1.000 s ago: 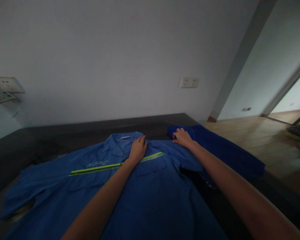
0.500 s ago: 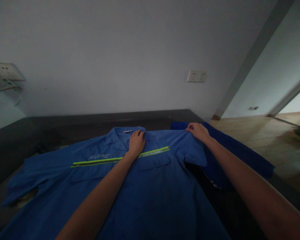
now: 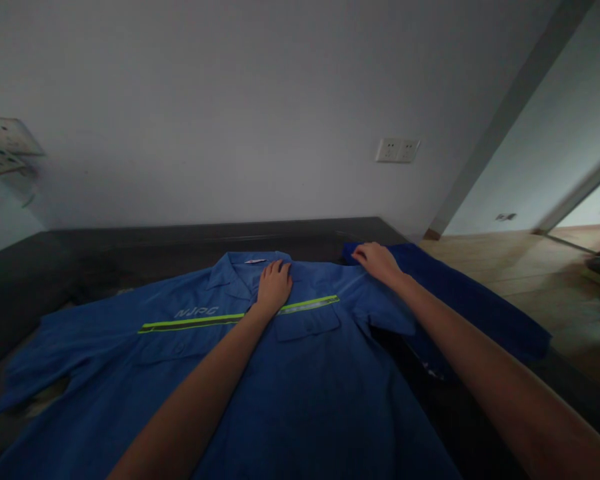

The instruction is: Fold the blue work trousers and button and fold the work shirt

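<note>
A blue short-sleeved work shirt lies spread front up, its collar toward the wall. Grey lettering and a yellow-green reflective stripe cross its chest. My left hand rests flat on the shirt beside the collar, fingers extended. Over the shirt's right-hand shoulder is my right hand, its fingers curled together; the fingertips sit just beyond the shoulder edge, and no cloth shows between them. Behind that sleeve lies a darker blue garment, partly covered by the shirt and my right forearm.
Both garments lie on a dark surface against a pale wall. A double wall socket is above it, with another socket panel at far left. Tiled floor stretches away at right.
My right hand has moved left along the shoulder, from the sleeve top where it pinched the cloth. My left hand stays by the collar. The view has shifted slightly.
</note>
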`<state>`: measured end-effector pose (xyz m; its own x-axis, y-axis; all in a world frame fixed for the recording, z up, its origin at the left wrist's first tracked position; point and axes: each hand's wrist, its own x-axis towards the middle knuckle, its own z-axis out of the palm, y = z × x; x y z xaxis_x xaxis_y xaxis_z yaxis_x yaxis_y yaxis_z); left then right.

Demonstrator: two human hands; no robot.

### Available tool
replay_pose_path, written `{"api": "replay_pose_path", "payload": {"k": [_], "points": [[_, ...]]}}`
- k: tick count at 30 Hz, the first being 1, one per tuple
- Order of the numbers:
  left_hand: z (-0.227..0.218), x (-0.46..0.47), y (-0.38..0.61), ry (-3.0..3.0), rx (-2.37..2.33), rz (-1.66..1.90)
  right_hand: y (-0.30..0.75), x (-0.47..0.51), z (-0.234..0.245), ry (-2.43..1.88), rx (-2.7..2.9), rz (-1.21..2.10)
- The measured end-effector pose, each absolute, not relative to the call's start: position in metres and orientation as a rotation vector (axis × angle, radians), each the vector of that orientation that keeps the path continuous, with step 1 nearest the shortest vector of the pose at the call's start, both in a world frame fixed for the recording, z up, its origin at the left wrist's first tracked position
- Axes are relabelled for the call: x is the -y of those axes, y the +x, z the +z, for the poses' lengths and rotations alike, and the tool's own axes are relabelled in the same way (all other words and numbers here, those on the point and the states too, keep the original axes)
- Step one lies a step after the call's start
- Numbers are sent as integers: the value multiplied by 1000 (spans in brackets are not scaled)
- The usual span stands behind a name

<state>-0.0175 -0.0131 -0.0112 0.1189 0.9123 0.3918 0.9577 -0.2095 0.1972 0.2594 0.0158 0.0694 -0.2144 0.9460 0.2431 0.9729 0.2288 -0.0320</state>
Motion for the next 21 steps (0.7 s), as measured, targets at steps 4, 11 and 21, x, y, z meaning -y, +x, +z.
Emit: {"api": "replay_pose_path", "payload": {"k": [4,11,21], "points": [[-9,14,-17,-2269,1910,-672,189,-33,58,-1680,2372,9],[-7,17,-17,-2284,1903,-691,126,-70,23,-1771,2281,248],[-6,18,-17,-2305,1930,-714,144,-93,13,-1817,2204,380]]}}
